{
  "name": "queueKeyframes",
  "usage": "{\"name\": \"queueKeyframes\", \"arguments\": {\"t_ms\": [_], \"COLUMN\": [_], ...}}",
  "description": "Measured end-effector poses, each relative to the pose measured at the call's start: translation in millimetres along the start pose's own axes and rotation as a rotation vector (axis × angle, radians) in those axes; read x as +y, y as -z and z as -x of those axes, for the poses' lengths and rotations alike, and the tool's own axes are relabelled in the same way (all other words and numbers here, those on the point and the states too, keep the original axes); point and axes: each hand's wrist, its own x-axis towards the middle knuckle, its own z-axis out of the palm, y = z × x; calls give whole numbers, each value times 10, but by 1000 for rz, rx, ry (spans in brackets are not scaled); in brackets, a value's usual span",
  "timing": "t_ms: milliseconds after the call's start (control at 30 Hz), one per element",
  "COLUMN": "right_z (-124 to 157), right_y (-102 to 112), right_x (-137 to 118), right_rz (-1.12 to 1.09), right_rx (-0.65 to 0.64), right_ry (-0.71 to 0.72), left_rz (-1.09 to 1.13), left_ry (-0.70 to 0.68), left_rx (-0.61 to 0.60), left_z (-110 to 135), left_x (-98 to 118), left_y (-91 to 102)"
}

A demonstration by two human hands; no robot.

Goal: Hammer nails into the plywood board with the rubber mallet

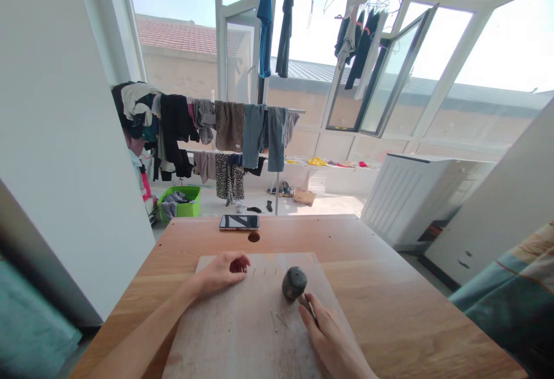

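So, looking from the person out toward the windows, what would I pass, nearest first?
Right hand → mallet → round hole → phone → green laundry basket → drying rack hung with clothes. The left hand lies about level with the mallet, so it is left out.

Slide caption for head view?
Left hand at a nail row on a wooden board; right hand holding a hammer beside loose nails.

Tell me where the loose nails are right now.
In the head view, the loose nails lie near the middle of the wooden board, just left of the right hand and nearer the person than the hammer.
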Motion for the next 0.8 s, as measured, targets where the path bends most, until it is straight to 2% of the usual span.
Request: {"name": "queueKeyframes", "arguments": {"t_ms": [200,400,500,600,800], "right_z": [6,-120,-275,-398,-423], "right_y": [85,148,97,-7,-182], "right_x": [-176,-711,-1027,-1239,-1316], "right_rz": [-42,-102,-136,-112,-13], "right_rx": [-85,-57,-115,-127,-142], "right_ry": [-22,52,164,246,250], "left_rz": [75,74,85,73,-9], "left_ry": [-11,14,11,9,-18], "left_rx": [13,31,29,33,66], "left_z": [-1,-6,-7,-12,-30], "left_x": [-17,-45,-32,-13,-36], "left_y": [-2,-3,-3,-6,-23]}}
